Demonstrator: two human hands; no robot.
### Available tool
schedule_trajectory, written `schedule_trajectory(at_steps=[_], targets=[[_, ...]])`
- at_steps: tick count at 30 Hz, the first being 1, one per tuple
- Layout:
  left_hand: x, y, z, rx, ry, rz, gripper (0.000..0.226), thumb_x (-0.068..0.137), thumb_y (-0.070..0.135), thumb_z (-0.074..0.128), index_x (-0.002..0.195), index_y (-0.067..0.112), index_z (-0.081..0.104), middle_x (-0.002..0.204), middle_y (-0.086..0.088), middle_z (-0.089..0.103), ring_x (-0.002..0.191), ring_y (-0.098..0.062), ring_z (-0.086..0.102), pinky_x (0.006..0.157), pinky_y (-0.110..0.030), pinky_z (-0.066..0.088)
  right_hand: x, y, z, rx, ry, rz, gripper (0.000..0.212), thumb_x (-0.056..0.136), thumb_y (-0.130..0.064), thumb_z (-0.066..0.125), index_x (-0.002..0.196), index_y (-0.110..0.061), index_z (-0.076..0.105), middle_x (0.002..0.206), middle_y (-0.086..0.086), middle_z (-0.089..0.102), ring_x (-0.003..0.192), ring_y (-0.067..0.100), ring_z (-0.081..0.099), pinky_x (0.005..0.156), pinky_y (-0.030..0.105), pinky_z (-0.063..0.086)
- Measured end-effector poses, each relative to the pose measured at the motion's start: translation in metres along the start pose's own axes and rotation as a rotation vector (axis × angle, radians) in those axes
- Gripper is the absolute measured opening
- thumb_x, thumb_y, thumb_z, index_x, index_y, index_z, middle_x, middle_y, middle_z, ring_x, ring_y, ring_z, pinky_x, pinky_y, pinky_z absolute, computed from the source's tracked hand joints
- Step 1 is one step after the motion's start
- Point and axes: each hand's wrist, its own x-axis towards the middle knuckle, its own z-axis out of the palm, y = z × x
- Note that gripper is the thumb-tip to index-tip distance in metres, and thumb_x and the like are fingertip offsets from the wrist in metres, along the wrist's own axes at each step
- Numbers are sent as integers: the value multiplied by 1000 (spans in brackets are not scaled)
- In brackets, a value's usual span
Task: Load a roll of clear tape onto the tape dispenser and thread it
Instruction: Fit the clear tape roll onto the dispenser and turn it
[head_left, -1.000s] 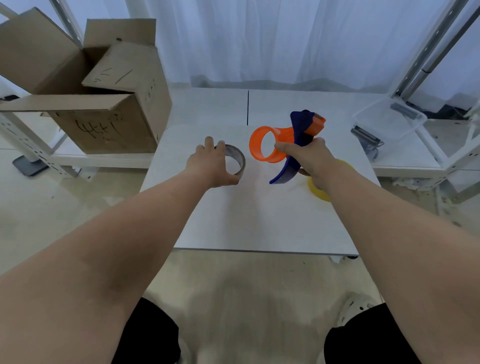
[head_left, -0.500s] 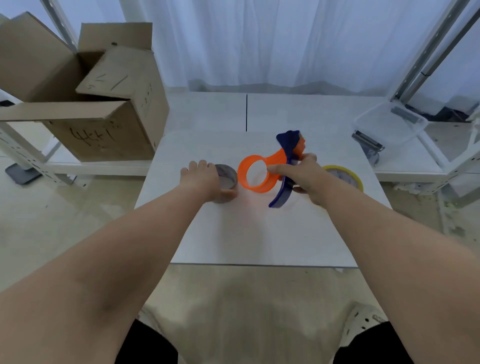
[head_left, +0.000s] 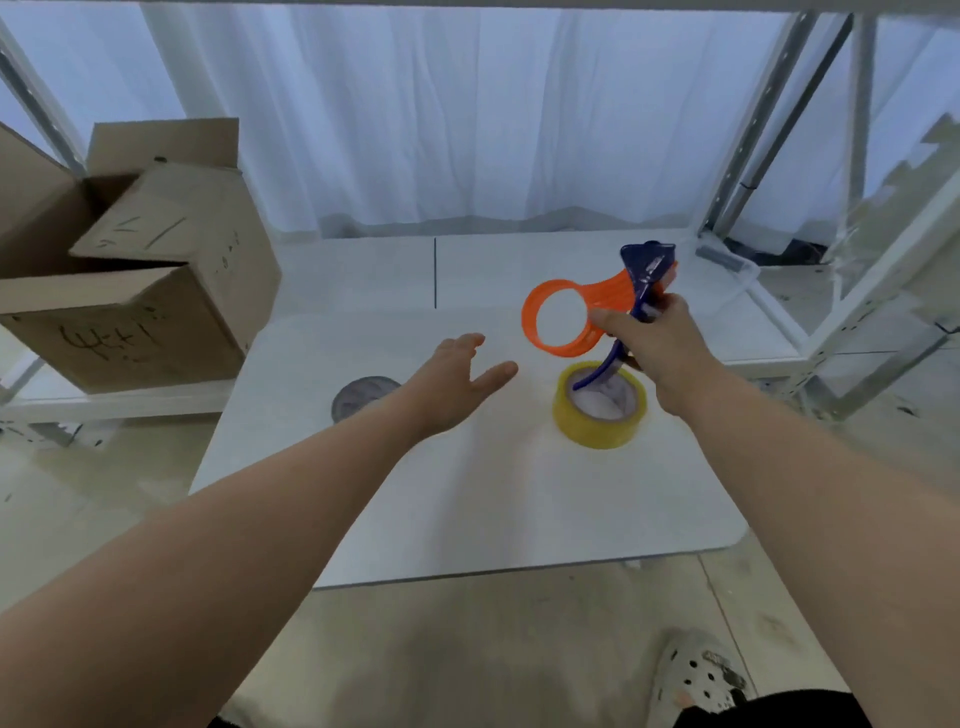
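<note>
My right hand (head_left: 655, 344) grips the tape dispenser (head_left: 597, 306) by its dark blue handle and holds it above the white table (head_left: 467, 499). The dispenser's orange ring is empty and points left. Below the handle a yellowish roll of clear tape (head_left: 600, 410) lies flat on the table. My left hand (head_left: 457, 376) hovers open over the table, fingers spread, between the roll and a grey empty tape core (head_left: 361, 397), which lies flat to its left, partly hidden by my forearm.
An open cardboard box (head_left: 135, 291) stands on a low shelf at the left. A clear plastic bin (head_left: 727, 275) sits behind the dispenser at the right, next to a white metal rack (head_left: 857, 312). A white curtain hangs behind.
My left hand has let go of the grey core and moved right, now open. My right hand has lifted the dispenser higher, and the yellowish roll is now uncovered.
</note>
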Motion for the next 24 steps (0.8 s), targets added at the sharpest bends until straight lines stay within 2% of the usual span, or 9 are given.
schedule_trajectory(at_steps=[4,7,10,12,13,16,20,22,24], targets=[[18,31,30,114,-22,46,55,92,45,49,138,15,40,139,-9,44,121,-24,49,98,-32,38,8,2,-38,-54,153,-90,57,77,-18,76,119,-10,38,104,4,53,86,15,55,64,17,46],[33,53,50,359,-33,234,38,95,36,48,128,18,53,136,-6,47,122,-26,45,99,-35,38,15,10,-55,-29,228,-91,60,75,-21,77,118,-11,38,98,-2,53,88,16,56,63,18,46],[46,58,69,710,-194,368,43,95,32,47,137,27,45,149,-1,34,138,-27,25,110,-39,27,20,29,-63,-12,241,-60,57,75,-22,76,114,-15,36,97,-5,52,91,18,57,67,22,48],[50,54,75,786,-301,284,55,91,37,54,142,30,36,155,2,22,142,-29,16,113,-40,21,22,40,-65,-4,209,-20,59,73,-23,77,116,-14,38,104,1,54,94,21,58,77,31,54],[50,52,77,808,-316,252,56,88,39,58,140,30,38,155,1,20,140,-31,18,111,-41,23,23,45,-66,-2,187,4,61,72,-23,78,118,-13,39,106,3,55,95,22,59,83,36,56],[47,45,81,894,-213,289,44,86,39,60,128,28,51,145,-3,29,128,-31,29,102,-40,31,30,48,-65,6,139,29,62,71,-23,78,119,-14,39,109,5,56,95,22,59,90,44,55],[35,23,66,961,-118,420,32,90,37,55,119,26,60,141,0,38,134,-28,25,105,-37,24,33,40,-53,6,124,7,61,72,-22,78,119,-14,40,107,2,56,94,20,59,90,43,55],[26,12,52,917,-70,439,28,92,35,53,117,25,61,130,4,51,131,-23,32,103,-33,23,31,35,-43,-14,118,-17,59,71,-22,79,116,-14,41,104,1,55,91,21,58,90,46,54],[17,4,32,835,-16,394,24,94,33,50,114,26,61,114,3,61,117,-20,46,98,-32,24,27,25,-30,-29,107,-54,59,71,-21,78,116,-13,40,102,-1,54,93,22,58,90,45,54]])
